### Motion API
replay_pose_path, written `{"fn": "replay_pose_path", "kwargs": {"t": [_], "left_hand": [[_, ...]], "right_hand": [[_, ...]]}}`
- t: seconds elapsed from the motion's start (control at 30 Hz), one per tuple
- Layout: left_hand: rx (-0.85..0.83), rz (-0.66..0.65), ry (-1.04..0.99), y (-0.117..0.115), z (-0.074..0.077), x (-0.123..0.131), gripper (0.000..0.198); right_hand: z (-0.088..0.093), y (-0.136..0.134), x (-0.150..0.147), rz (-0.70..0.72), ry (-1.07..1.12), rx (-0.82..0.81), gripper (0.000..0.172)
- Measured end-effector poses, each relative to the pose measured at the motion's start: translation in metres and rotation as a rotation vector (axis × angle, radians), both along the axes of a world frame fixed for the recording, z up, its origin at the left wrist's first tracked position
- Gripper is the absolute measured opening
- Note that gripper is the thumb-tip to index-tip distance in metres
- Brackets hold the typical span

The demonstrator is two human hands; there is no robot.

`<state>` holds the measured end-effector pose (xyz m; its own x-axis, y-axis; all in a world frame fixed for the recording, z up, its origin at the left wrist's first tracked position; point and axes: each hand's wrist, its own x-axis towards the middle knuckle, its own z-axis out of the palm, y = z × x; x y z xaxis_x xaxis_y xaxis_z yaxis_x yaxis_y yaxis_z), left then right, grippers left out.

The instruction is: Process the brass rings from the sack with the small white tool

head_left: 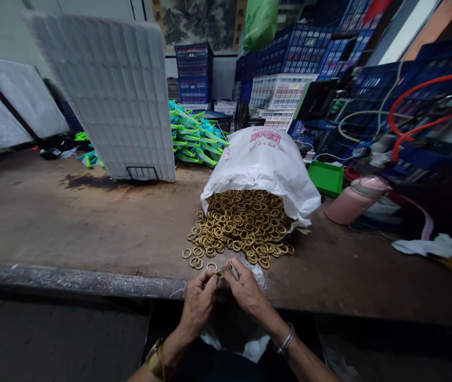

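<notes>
A white woven sack (263, 162) lies on its side on the brown workbench (70, 223), spilling a heap of brass rings (242, 223). Both my hands meet at the bench's near edge, just in front of the heap. My left hand (199, 302) is closed in a pinch on a brass ring (218, 274). My right hand (248, 294) is closed too, gripping a small silvery piece (234, 271) that touches the ring. Loose rings (194, 258) lie just beyond my left fingers. A clear plastic bag (258, 273) sits partly under my right hand.
A white gridded panel (110, 90) leans upright at the back left. Behind it lie stacked teal and green items (194, 135). A green tray (326, 178) and a pink flask (355, 199) lie right of the sack. Blue and white crates (289, 63) fill the background.
</notes>
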<state>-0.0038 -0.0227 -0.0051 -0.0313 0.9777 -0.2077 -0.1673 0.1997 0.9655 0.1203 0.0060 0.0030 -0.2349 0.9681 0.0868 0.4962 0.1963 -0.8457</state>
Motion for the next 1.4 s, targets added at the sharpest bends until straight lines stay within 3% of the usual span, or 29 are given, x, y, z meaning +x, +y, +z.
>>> {"fn": "replay_pose_path", "kwargs": {"t": [0.1, 0.33, 0.73, 0.87, 1.0, 1.13, 1.4], "left_hand": [[0.153, 0.012, 0.075, -0.002, 0.002, -0.002, 0.019], [-0.144, -0.141, -0.143, -0.004, 0.003, -0.003, 0.030], [-0.171, -0.154, -0.330, -0.005, 0.002, 0.000, 0.031], [-0.137, -0.140, -0.314, -0.004, 0.001, 0.000, 0.031], [-0.125, -0.113, -0.237, -0.002, 0.002, -0.001, 0.033], [-0.110, -0.111, -0.169, -0.001, 0.003, -0.001, 0.033], [-0.131, -0.095, -0.102, -0.005, 0.003, -0.003, 0.034]], "right_hand": [[-0.001, 0.001, -0.002, -0.008, 0.030, -0.043, 0.027], [-0.004, 0.000, -0.002, -0.021, 0.060, -0.111, 0.028], [0.000, 0.001, -0.002, 0.009, 0.223, -0.221, 0.022], [-0.003, 0.000, 0.001, -0.056, 0.039, -0.116, 0.023], [-0.005, -0.008, 0.004, 0.057, -0.211, -0.035, 0.012], [-0.005, -0.012, 0.004, 0.116, -0.381, 0.003, 0.021], [-0.007, -0.008, 0.003, 0.101, -0.573, -0.003, 0.030]]}}
